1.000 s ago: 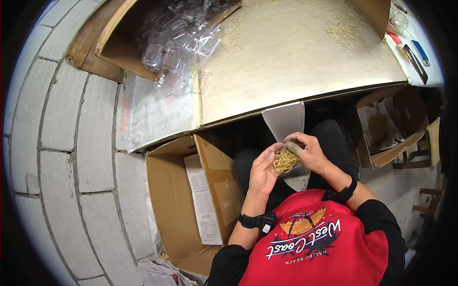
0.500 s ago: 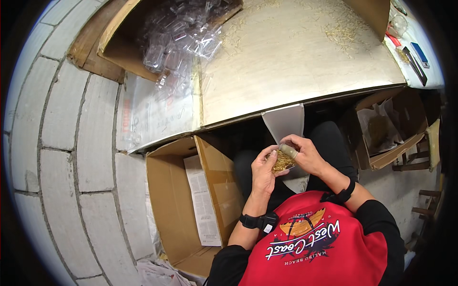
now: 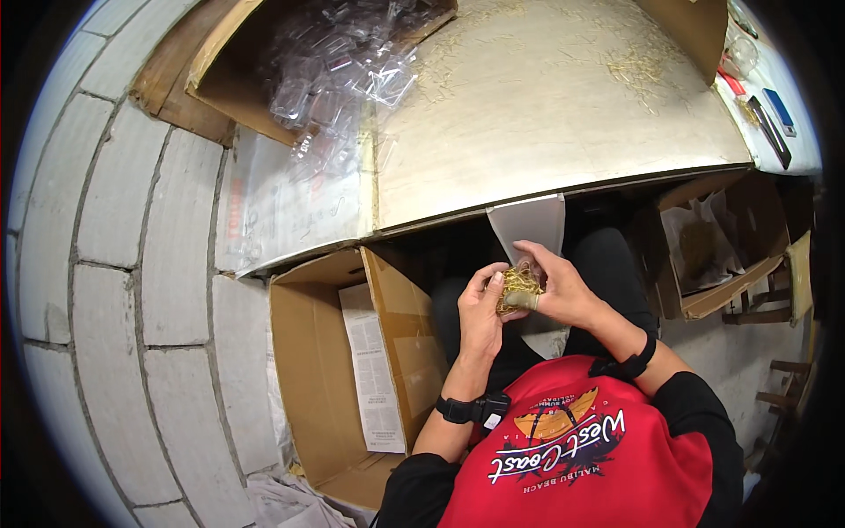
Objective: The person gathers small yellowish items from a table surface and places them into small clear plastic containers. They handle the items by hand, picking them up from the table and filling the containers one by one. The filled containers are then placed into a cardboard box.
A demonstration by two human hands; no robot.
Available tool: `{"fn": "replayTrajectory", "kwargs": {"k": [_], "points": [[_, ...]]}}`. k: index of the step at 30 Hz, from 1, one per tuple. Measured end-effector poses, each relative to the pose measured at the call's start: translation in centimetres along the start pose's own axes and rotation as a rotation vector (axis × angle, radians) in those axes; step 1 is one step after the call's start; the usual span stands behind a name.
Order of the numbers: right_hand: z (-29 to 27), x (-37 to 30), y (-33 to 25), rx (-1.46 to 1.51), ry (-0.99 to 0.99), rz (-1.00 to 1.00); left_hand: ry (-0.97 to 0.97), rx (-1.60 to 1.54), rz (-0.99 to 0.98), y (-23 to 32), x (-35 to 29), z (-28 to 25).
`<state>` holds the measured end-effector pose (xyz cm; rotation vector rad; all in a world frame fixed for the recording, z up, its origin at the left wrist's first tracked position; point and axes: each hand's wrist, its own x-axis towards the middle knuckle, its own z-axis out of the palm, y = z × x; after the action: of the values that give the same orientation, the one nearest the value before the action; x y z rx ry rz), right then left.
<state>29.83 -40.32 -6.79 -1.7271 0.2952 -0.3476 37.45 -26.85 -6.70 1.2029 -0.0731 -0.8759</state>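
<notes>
Over my lap, my left hand (image 3: 482, 308) and my right hand (image 3: 561, 286) are closed around a bundle of thin gold-coloured wire pieces (image 3: 521, 283). Their exact kind is too small to make out. Clear plastic seems to show around the bundle, but my fingers hide most of it. A beige cover wraps my right thumb, which presses on the near side of the bundle. My left thumb and fingers grip its left side.
Ahead is a pale table (image 3: 528, 114) with loose gold pieces (image 3: 641, 66) and a heap of clear plastic boxes (image 3: 330, 92) spilling from a carton. A white chute (image 3: 531, 224) hangs at its edge. Cardboard boxes stand at left (image 3: 317, 387) and right (image 3: 717, 290).
My right hand has turned, its thumb shifting from the top of the bundle to its near side and its fingers rising behind. My left hand stays nearly in place.
</notes>
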Motion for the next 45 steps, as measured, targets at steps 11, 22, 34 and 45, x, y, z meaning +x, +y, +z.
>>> {"fn": "replayTrajectory", "kwargs": {"k": [11, 22, 34, 45], "points": [[-1.7, 0.2, 1.4, 0.384, -0.005, 0.065, -0.021, -0.081, 0.026, 0.7, 0.0, 0.9], [-1.9, 0.1, 2.4, 0.144, 0.114, 0.025, 0.02, -0.057, -0.044, -0.9, 0.5, 1.3], [-1.7, -0.6, 1.6, 0.411, 0.059, 0.199, 0.016, -0.082, 0.029, -0.9, 0.4, 1.1], [-2.4, -0.1, 2.4, 0.387, 0.108, 0.284, 0.134, -0.038, 0.134, -1.4, 0.3, 1.8]]}}
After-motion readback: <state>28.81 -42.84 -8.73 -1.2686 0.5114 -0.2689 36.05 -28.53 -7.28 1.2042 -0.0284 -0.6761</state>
